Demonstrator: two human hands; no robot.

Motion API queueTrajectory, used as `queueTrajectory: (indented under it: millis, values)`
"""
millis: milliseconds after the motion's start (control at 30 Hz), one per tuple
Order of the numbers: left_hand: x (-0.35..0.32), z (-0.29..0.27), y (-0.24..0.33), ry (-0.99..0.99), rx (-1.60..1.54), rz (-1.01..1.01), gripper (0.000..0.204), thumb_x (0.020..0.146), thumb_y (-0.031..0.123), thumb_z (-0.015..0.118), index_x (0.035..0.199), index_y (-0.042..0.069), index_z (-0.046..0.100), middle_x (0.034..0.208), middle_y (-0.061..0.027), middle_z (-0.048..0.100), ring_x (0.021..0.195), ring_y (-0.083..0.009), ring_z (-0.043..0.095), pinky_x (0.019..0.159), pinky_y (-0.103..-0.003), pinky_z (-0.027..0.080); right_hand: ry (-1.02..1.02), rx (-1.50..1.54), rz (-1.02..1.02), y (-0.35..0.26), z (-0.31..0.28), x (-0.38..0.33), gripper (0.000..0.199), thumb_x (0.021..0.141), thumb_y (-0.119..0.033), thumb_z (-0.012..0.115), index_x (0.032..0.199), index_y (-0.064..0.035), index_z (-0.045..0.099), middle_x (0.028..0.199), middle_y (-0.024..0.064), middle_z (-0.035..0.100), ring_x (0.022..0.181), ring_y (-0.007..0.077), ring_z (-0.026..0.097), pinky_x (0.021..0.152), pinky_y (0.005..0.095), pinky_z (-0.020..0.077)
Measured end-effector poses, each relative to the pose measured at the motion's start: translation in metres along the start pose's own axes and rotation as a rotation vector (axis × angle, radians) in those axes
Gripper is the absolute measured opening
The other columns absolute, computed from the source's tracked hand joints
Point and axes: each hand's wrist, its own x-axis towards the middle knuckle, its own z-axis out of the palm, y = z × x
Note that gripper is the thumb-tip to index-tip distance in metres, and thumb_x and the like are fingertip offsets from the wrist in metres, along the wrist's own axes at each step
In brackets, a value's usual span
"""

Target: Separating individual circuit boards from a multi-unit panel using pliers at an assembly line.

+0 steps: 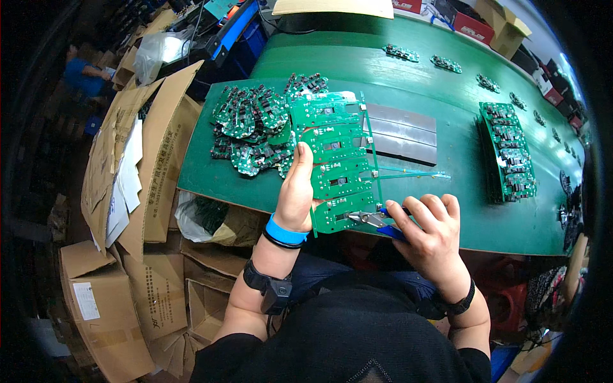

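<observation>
My left hand (299, 191) is closed on the left edge of a green circuit board panel (337, 167), thumb on its face. The panel is tilted up over the table's near edge and made of several joined boards with thin rails. In my right hand (429, 231) is a pair of blue-handled cutting pliers (378, 221). Their metal jaws lie over the panel's lowest board, near its dark component; whether they touch it I cannot tell. Behind my left hand a heap of separate small circuit boards (252, 124) lies on the green table (268, 191).
Right of the panel lie a dark grey block (405, 134) and thin cut strips (408, 173). A stack of board panels (507, 152) stands farther right. Single boards (446, 64) line the far side. Open cardboard boxes (156, 166) crowd the left. A person (86, 76) is at the far left.
</observation>
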Motion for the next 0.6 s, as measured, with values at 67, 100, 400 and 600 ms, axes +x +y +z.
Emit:
queueTrajectory:
  millis: [67,100,400,600]
  values:
    - [-0.002,0.000,0.000,-0.001,0.006,0.004,0.046,0.098,0.040,0.023,0.131,0.009,0.034,0.121,-0.0122,0.051,0.103,-0.0245,0.058,0.081,-0.041,0.054,0.037,0.020,0.023,0.001,0.000,0.000,0.064,0.046,-0.019,0.073,0.108,-0.0117,0.058,0.094,0.0014,0.053,0.081,0.0188,0.050,0.072,0.0373,0.0345]
    - [-0.003,-0.001,-0.002,0.007,0.035,-0.003,0.054,0.097,0.045,0.022,0.132,0.006,0.034,0.122,-0.0150,0.050,0.105,-0.0279,0.056,0.085,-0.043,0.051,0.061,0.009,0.024,0.002,-0.003,0.002,0.064,0.046,-0.020,0.073,0.108,-0.0117,0.059,0.093,0.0019,0.053,0.081,0.0194,0.050,0.072,0.0376,0.0348]
    - [-0.012,-0.016,-0.024,-0.307,-0.580,-0.264,0.065,0.094,0.051,0.017,0.142,0.007,0.014,0.142,-0.0216,0.026,0.115,-0.0412,0.047,0.087,-0.051,0.048,0.157,0.021,0.297,0.029,-0.003,-0.010,0.050,0.054,-0.016,0.071,0.103,-0.0104,0.062,0.092,0.0042,0.057,0.084,0.0224,0.051,0.077,0.0368,0.0358]
    - [-0.009,-0.016,-0.050,-0.341,-0.680,-0.294,0.067,0.094,0.051,0.022,0.142,0.004,0.014,0.142,-0.0218,0.026,0.114,-0.0416,0.047,0.083,-0.049,0.051,0.136,-0.017,0.325,0.031,0.003,-0.014,0.052,0.055,-0.015,0.072,0.105,-0.0120,0.060,0.093,0.0027,0.055,0.085,0.0207,0.051,0.075,0.0360,0.0347]
